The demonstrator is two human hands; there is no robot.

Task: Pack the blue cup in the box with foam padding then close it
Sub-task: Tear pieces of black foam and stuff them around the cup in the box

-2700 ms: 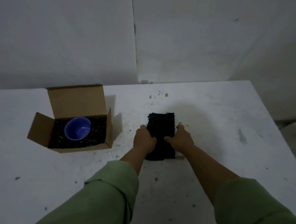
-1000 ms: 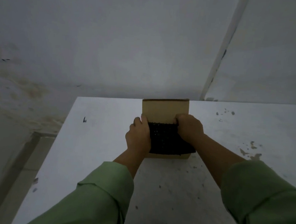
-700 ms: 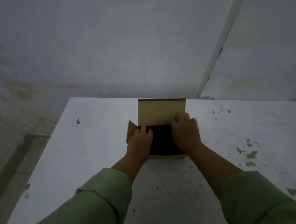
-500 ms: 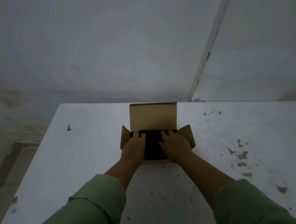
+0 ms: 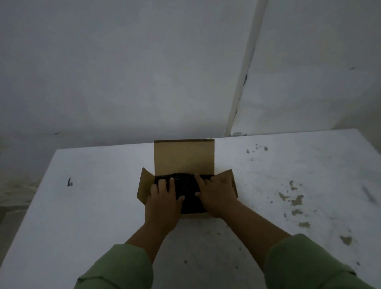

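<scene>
The white table fills most of what I see, its far edge running along the pale wall and its left edge dropping away to the floor; there is broad bare surface to the left of the box and in front of me, while the right part is speckled with chipped patches and dark flecks, and one small dark mark sits alone well off to the left. The cardboard box stands near the far edge, just in front of the wall, with its rear lid flap upright and the two side flaps splayed outward, the left one beside my left wrist and the right one behind my right knuckles. I can read no print or label on the cardboard. Black foam padding lies across the open top and fills it from side to side. My left hand rests flat on the foam's left part, fingers spread, and my right hand presses flat on its right part, fingers spread too, thumb pointing inward. The blue cup is hidden from me; only the foam shows in the box. My green sleeves frame the near edge
</scene>
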